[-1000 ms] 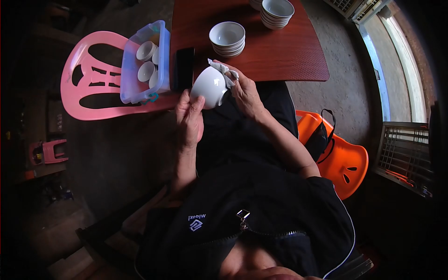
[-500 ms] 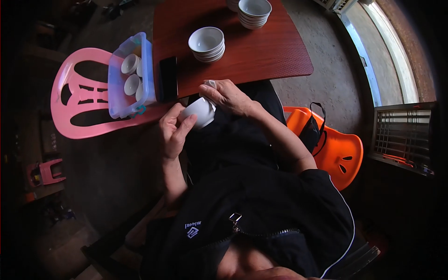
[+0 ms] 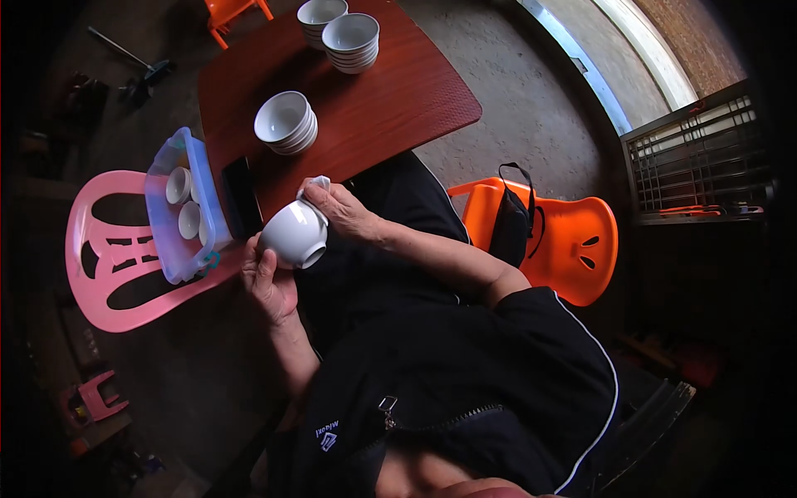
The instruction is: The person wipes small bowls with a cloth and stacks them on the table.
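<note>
My left hand (image 3: pixel 270 284) grips a white bowl (image 3: pixel 294 236) by its lower left side, thumb on the outer wall. The bowl is tipped, its foot facing down and to the right. At its upper right edge, my right hand (image 3: pixel 339 209) is closed on a white cloth (image 3: pixel 320 184), pressed to the rim. Just beyond, a stack of white bowls (image 3: pixel 285 121) stands on the red-brown table (image 3: pixel 398 91). A black phone (image 3: pixel 241 197) lies at the table's left edge.
Two more bowl stacks (image 3: pixel 351 41) (image 3: pixel 320 18) stand farther back. A clear plastic bin (image 3: pixel 176 249) with several small white cups rests on a pink chair (image 3: pixel 108 315). On the right is an orange chair (image 3: pixel 581 241) with a black bag (image 3: pixel 511 224).
The whole view has turned, so table, chairs and hands appear shifted left and lower. The held bowl has been rotated, and its foot now shows at the lower right.
</note>
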